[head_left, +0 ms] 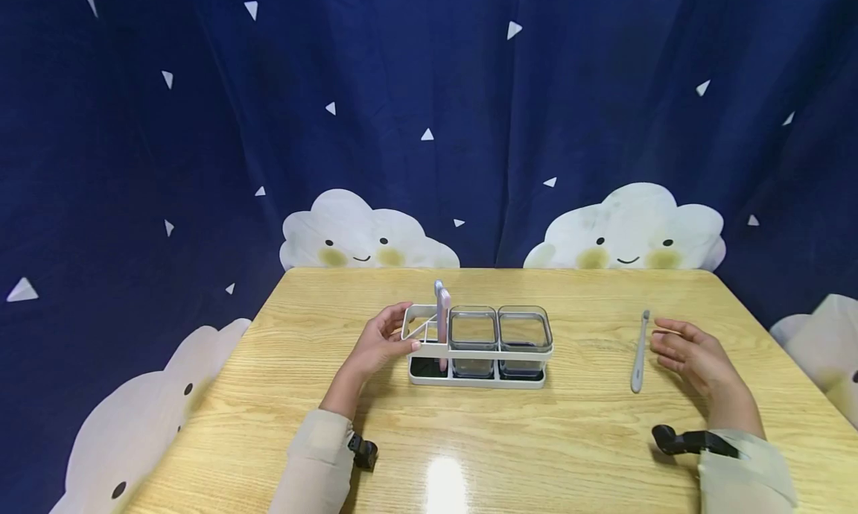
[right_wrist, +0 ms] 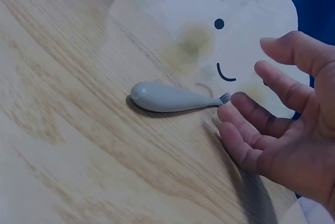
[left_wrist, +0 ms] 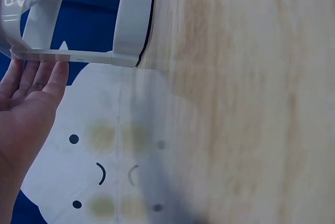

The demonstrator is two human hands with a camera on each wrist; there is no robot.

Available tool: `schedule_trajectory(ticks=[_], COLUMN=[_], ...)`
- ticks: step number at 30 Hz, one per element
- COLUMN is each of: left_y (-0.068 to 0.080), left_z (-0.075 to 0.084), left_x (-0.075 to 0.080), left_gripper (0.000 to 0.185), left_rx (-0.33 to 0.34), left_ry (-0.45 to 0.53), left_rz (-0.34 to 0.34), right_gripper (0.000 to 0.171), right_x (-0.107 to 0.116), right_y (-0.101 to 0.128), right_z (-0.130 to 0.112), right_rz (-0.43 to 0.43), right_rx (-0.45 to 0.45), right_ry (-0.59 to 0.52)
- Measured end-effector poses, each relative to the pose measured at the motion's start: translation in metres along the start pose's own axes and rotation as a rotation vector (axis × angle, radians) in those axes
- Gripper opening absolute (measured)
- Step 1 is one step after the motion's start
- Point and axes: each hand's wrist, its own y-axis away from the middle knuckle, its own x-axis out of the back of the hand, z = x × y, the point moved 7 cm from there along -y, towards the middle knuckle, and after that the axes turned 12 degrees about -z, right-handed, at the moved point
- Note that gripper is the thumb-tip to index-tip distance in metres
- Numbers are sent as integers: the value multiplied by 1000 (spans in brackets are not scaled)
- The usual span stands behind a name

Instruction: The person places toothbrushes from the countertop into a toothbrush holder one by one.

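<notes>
A white toothbrush holder (head_left: pixel 482 356) with two clear square cups (head_left: pixel 474 329) stands on the table. My left hand (head_left: pixel 377 344) grips its left end, thumb on the near rim and fingers at the far left side. In the left wrist view, the fingertips of that hand touch the frame of the holder. A pink toothbrush (head_left: pixel 443 328) stands upright in the left section, a bluish tip showing just behind it. To the right lies a grey toothbrush (right_wrist: pixel 172 97), bristles away from me. Beside its head, my right hand (head_left: pixel 697 355) hovers with fingers relaxed, holding nothing.
The light wooden table (head_left: pixel 550 439) runs back to a dark blue curtain (head_left: pixel 402 89) printed with clouds and triangles. A black wrist camera mount (head_left: pixel 693 441) sticks out from the right sleeve, and a smaller one (head_left: pixel 363 451) from the left.
</notes>
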Motion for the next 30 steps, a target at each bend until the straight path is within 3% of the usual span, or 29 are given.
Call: schedule_trajectory(ticks=[11, 20, 30], left_y=[0, 0, 0], left_z=[-1, -3, -1], left_x=[2, 2, 1], left_gripper=[71, 71, 71], left_rx=[-6, 6, -7], left_ry=[-3, -19, -13], left_rz=[2, 4, -1], right_gripper=[28, 62, 64], right_x=[-6, -3, -3], right_y=[-4, -13, -20], right_z=[4, 13, 17], right_rz=[-61, -10, 21], right_rx=[-43, -126, -236], right_ry=[100, 290, 407])
